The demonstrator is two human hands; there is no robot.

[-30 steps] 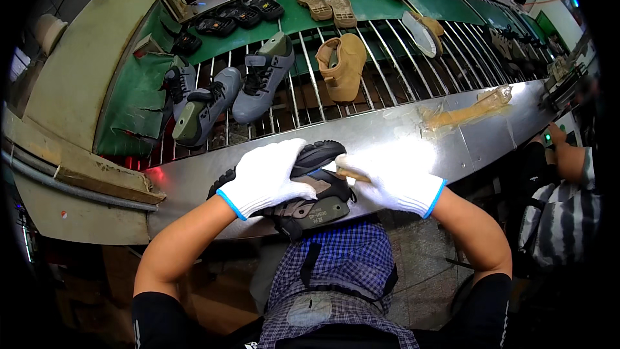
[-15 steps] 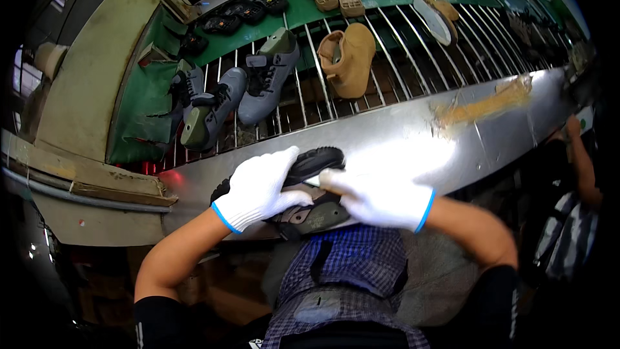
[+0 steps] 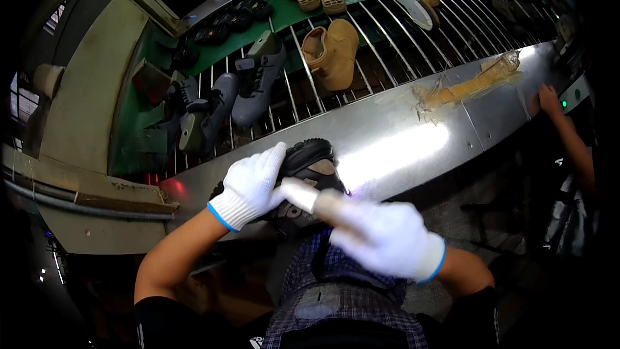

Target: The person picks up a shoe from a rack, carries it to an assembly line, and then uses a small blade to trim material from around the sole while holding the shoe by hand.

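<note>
left hand (image 3: 252, 184) grips black shoe (image 3: 309, 158) on steel ledge (image 3: 400, 136) | right hand (image 3: 381, 236) (blurred) empty, finger out, touching shoe

1. One view only: a head-worn fisheye camera looking steeply down, close over the person's chest and gloved hands.
2. It faces a steel ledge (image 3: 413, 136) just ahead; the barred conveyor (image 3: 387, 45) lies farther off.
3. Straight edges curve toward the dark rim.
</note>
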